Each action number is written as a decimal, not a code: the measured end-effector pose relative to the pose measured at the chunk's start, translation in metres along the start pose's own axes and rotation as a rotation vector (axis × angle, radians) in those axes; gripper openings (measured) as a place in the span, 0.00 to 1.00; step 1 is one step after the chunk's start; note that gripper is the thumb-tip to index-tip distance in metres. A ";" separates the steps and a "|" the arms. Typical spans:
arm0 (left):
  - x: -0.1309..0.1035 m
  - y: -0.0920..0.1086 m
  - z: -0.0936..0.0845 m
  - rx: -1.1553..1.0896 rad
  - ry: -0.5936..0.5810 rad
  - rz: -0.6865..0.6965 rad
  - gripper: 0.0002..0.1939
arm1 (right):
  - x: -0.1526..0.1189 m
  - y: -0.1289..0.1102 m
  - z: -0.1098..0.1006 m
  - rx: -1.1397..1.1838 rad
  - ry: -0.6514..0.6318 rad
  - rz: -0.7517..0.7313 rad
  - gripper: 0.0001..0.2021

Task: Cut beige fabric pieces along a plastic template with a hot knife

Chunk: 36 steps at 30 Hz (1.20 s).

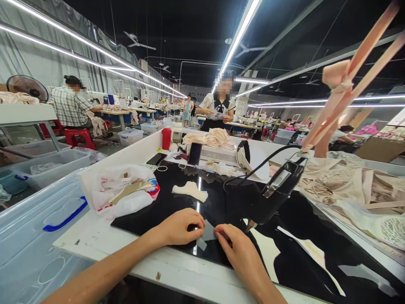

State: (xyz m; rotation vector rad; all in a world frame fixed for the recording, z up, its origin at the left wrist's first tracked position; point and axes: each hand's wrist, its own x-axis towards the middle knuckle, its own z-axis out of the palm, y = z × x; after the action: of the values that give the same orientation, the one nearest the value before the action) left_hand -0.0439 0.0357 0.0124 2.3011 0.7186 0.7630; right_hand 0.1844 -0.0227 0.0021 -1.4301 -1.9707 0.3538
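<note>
Head view shows both hands low in the centre of the frame, resting on a glossy black sheet [221, 198] that covers the white bench [177, 270]. The left hand [180, 227] lies flat with its fingers curled down, pressing on a small dark flat piece [202, 233], and the right hand [236, 245] comes from the lower right with its fingertips pinched narrow at the other edge of the same piece. So the piece sits between the two hands, touching both, and its long axis seems to run left to right across the frame; it is dark on dark, so its outline I cannot tell exactly. A black handheld tool with a cable [275, 192] stands tilted just above and to the right of the right hand, its tip pointing down to the sheet near the right fingers; this hand is clearly the nearer one to it. A cream fabric piece [190, 191] lies further up, above the left hand and apart from it. A white plastic bag [122, 190] lies at the left, and a pile of beige lace garments [348, 185] fills the right side.
</note>
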 end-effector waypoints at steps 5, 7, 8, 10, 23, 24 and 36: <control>0.001 0.003 -0.003 0.004 -0.004 -0.027 0.18 | -0.003 0.001 -0.006 -0.043 -0.023 0.024 0.12; 0.001 0.003 -0.004 0.016 -0.007 -0.038 0.20 | -0.003 0.001 -0.007 -0.059 -0.028 0.024 0.12; 0.001 0.003 -0.004 0.021 -0.007 -0.041 0.20 | -0.003 0.001 -0.008 -0.068 -0.029 0.021 0.12; 0.001 0.003 -0.003 0.031 -0.006 -0.036 0.19 | -0.003 0.000 -0.008 -0.092 -0.029 0.011 0.11; -0.003 -0.006 -0.008 0.164 0.017 -0.004 0.10 | -0.044 0.018 -0.052 -0.338 0.157 0.041 0.10; -0.003 -0.006 -0.009 0.168 0.025 -0.017 0.12 | -0.050 0.030 -0.063 -0.364 0.205 0.077 0.12; -0.008 -0.011 -0.002 0.195 0.128 0.011 0.10 | -0.051 0.149 -0.113 -0.714 0.289 0.216 0.23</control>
State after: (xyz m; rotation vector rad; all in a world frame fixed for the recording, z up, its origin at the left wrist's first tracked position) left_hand -0.0539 0.0385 0.0034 2.4488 0.8729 0.8856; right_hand 0.3771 -0.0338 -0.0175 -2.0009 -1.7739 -0.4994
